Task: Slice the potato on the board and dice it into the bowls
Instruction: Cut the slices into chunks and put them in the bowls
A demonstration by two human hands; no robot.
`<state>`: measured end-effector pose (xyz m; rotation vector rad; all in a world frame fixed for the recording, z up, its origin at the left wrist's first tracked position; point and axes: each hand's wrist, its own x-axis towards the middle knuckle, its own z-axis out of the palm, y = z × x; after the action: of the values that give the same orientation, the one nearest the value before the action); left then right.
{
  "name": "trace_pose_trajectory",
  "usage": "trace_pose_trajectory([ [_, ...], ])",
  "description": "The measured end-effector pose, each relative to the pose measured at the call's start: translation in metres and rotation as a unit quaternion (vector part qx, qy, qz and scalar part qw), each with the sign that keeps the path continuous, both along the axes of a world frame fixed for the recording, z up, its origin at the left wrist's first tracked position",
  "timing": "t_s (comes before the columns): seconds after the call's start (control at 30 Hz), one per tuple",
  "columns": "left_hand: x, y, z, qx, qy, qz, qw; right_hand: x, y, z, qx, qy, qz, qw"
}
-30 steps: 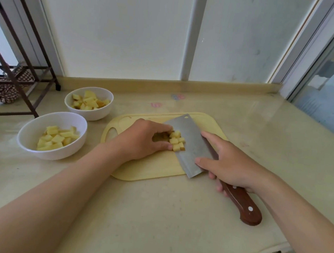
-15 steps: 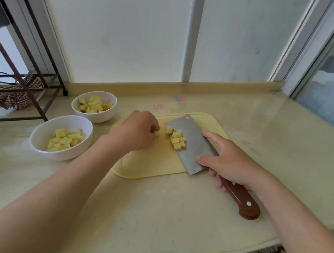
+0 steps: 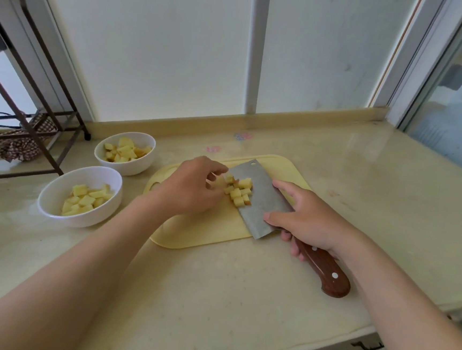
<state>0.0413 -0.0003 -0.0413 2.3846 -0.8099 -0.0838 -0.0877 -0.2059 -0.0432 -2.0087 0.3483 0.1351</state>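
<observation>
The right hand (image 3: pixel 309 223) is wrapped round the wooden handle of the cleaver (image 3: pixel 263 205), forefinger stretched along the blade's spine and thumb pressed on its flat. The blade lies low over the yellow board (image 3: pixel 205 228) with a heap of potato dice (image 3: pixel 239 193) on it. The left hand (image 3: pixel 192 191) curls in at the pile's left edge, fingertips blurred, so a pinch can't be called, and the near bowl (image 3: pixel 80 220) and far bowl (image 3: pixel 134 167) to the left both hold dice.

Counter (image 3: pixel 214 285): board (image 3: pixel 205 234), near bowl (image 3: pixel 80 220), far bowl (image 3: pixel 131 169).
</observation>
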Motion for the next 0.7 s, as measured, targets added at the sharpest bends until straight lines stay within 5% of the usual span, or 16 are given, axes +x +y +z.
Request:
trace_pose_trajectory([
  [0.23, -0.010, -0.006, -0.005, 0.042, -0.017, -0.066, 0.997, 0.002, -0.004, -0.004, 0.023, -0.015, 0.012, 1.000],
  [0.43, -0.013, -0.018, -0.001, 0.033, 0.007, -0.037, 0.999, 0.001, -0.006, -0.004, 0.041, -0.015, 0.021, 0.999],
  [0.7, -0.015, -0.031, 0.010, 0.135, 0.004, -0.024, 0.991, 0.002, -0.007, -0.007, 0.054, -0.018, 0.027, 0.998],
])
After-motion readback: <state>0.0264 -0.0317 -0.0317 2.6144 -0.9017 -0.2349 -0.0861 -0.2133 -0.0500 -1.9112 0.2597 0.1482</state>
